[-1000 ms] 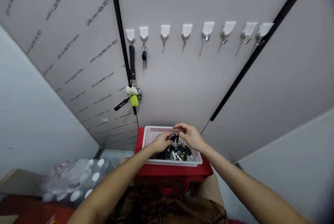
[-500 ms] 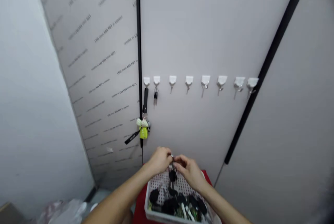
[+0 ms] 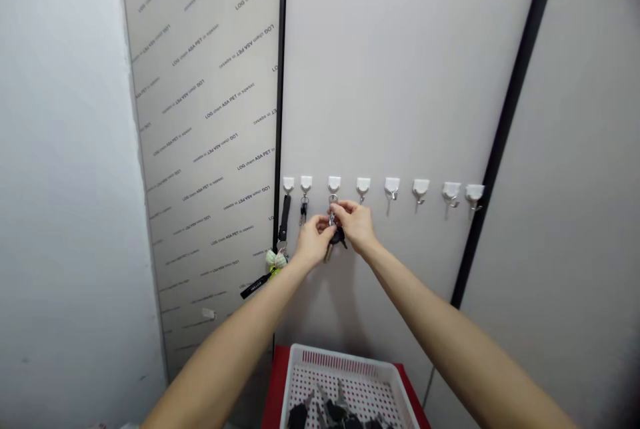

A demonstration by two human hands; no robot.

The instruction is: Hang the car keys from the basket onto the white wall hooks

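Observation:
A bunch of keys with a black key head hangs between my two hands, just below the third white hook from the left. With fingers pinched, my left hand grips the metal link above the keys. My right hand closes on the key ring near its top, right at the hook. Whether the ring sits on the hook I cannot tell. On the second hook hangs a small key set. From the first hook hangs a black strap with a bow and a yellow charm, partly behind my left forearm.
Several more white hooks run along the pale panel to the right. Below, a white perforated basket holds several keys and stands on a red surface. Black vertical strips border the panel.
Both hands have risen from above the basket to the third hook, carrying the keys. The camera view has tilted, so the hooks appear lower.

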